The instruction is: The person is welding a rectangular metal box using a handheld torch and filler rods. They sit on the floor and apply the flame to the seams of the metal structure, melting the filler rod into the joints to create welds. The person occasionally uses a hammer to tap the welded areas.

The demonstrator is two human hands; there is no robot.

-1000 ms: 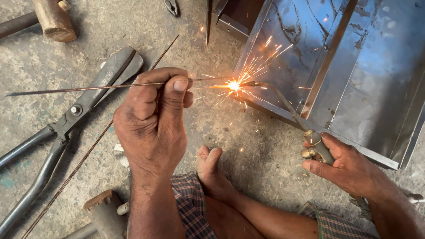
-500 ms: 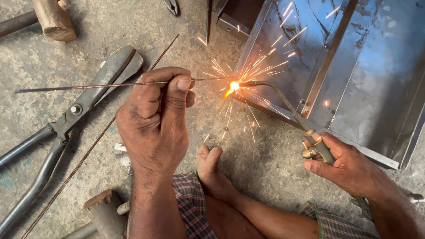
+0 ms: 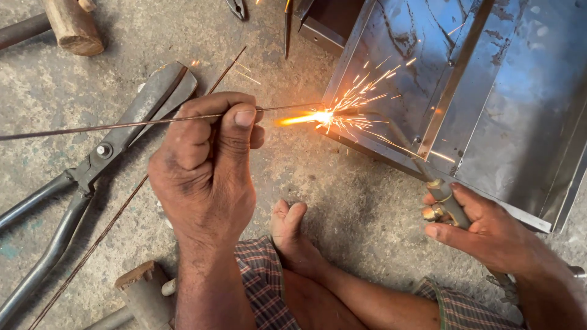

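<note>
My left hand (image 3: 205, 168) grips a thin metal filler rod (image 3: 98, 128) that runs in from the left edge; its tip meets a bright flame (image 3: 318, 116) throwing sparks at the lower left edge of a sheet-metal box (image 3: 489, 91). My right hand (image 3: 489, 229) holds a brass gas torch (image 3: 440, 198), whose slim neck reaches up-left to the flame. My bare foot (image 3: 290, 235) rests on the concrete floor between the two hands.
Large metal shears (image 3: 92, 165) lie on the floor at left. A second thin rod (image 3: 122, 211) lies diagonally under my left hand. A wooden mallet (image 3: 70, 24) is at top left, another hammer (image 3: 143, 293) at the bottom, pliers (image 3: 237, 8) at the top edge.
The flame and sparks have flared and shifted; sparks now spray up-right over the sheet metal. Both hands hold nearly the same places.
</note>
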